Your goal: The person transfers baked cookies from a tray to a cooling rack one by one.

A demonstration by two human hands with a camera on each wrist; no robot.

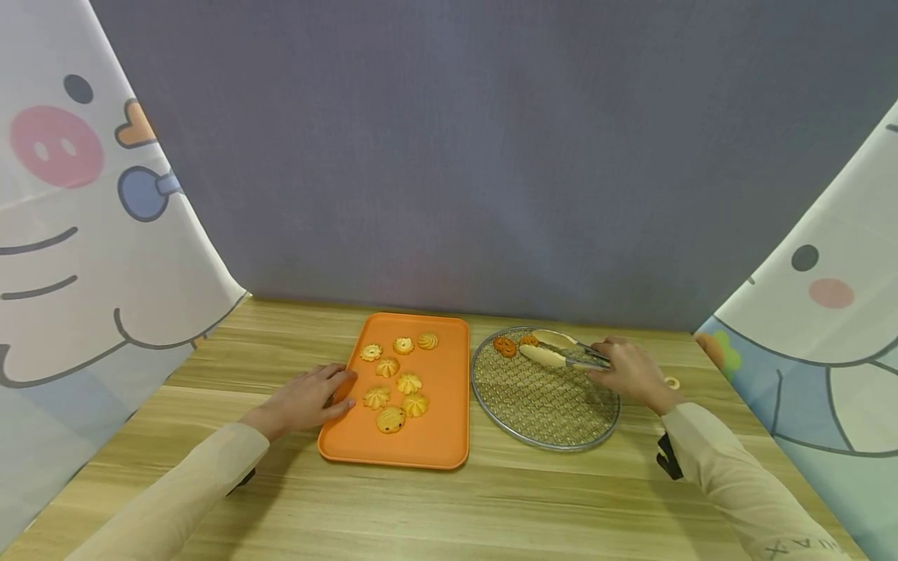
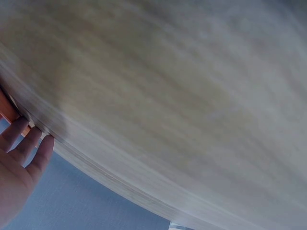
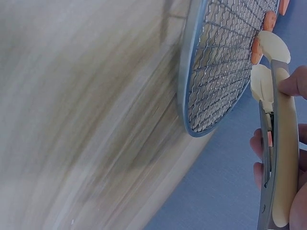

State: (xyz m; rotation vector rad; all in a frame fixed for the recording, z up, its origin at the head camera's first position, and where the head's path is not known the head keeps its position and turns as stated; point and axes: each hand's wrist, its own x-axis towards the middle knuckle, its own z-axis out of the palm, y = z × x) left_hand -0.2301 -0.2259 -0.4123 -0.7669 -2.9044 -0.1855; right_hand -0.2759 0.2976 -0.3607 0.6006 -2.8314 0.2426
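Tongs (image 1: 561, 354): cream-tipped, metal-armed; lay low over round wire rack (image 1: 543, 401), right of centre; two orange cookies (image 1: 504, 346) at tips.

1. The head view is evenly and softly lit, moderately bright, with no glare on the counter (image 1: 435, 506)
2. Shadows are faint: a soft one lies under the left forearm, another under the right sleeve
3. The wide lens bends the head view at its edges, so the side curtains (image 1: 84, 234) lean inward
4. The head view is fairly sharp in the middle; the cookies (image 1: 393, 382) show little fine detail
5. The left wrist view is heavily blurred, the wood grain smeared into streaks
6. The right wrist view smears the wood likewise, while the wire rack (image 3: 225, 72) and tongs (image 3: 280, 143) are sharper
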